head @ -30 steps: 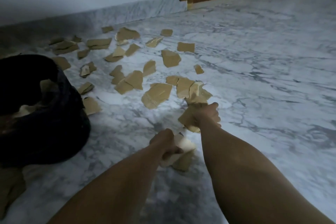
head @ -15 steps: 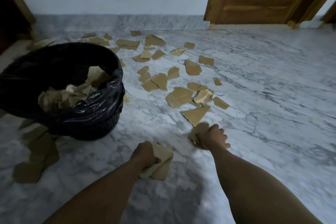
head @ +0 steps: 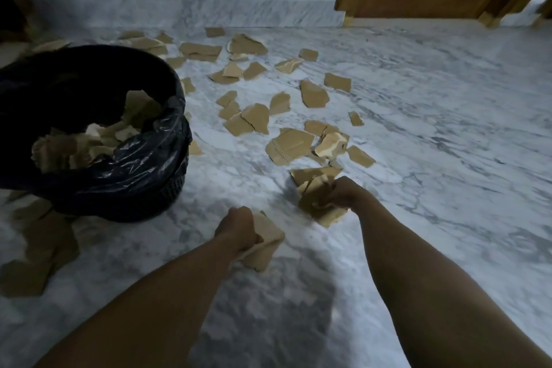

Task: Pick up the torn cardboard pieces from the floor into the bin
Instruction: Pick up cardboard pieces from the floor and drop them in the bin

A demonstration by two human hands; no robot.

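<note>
Both left hand [head: 239, 230] and right hand [head: 343, 193] curl fingers round cardboard pieces [head: 265, 245]; one bin [head: 140, 185]; perhaps thirty loose.

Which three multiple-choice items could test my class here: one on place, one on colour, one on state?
1. Where is the bin? A. Left of both hands. B. Right of both hands. C. Against the door.
2. What colour is the bin's liner? A. White. B. Black. C. Green.
3. What are the hands doing? A. Both grip cardboard pieces. B. Both lie open. C. Only one holds cardboard.
Answers: 1 A, it stands left of the left hand and right hand. 2 B, glossy black plastic covers its rim. 3 A, each fist curls round cardboard.
</note>
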